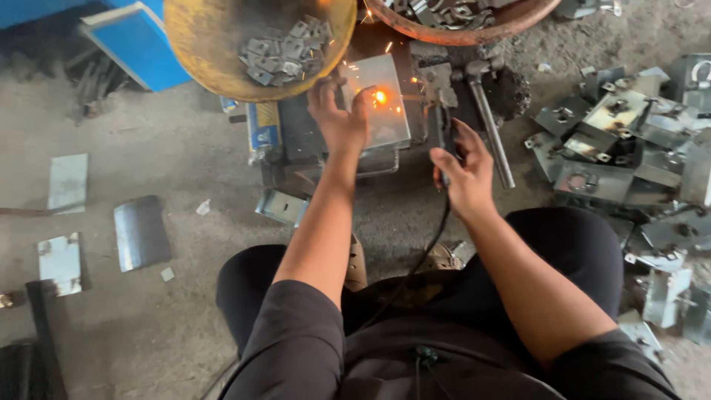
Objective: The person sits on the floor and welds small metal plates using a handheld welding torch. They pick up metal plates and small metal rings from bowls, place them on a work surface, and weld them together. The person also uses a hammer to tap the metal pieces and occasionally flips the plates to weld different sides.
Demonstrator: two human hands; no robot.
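A gritty concrete floor (185, 311) carries three loose flat plates (141, 231) at the person's left. The right hand (465, 174) has its grip clamped on a dark welding holder (445, 133), cable trailing back. The left hand (339, 118), fingers spread open, presses one metal plate (385, 111) (a spark glows just beside its fingertips). Beyond stand two round bowls (215, 44) of small parts.

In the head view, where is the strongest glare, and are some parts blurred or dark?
Head view: the brightest glare is the orange spark on the metal plate, beside the left hand; the right hand gripping the dark tool handle looks slightly soft; the lower left corner lies in shadow.
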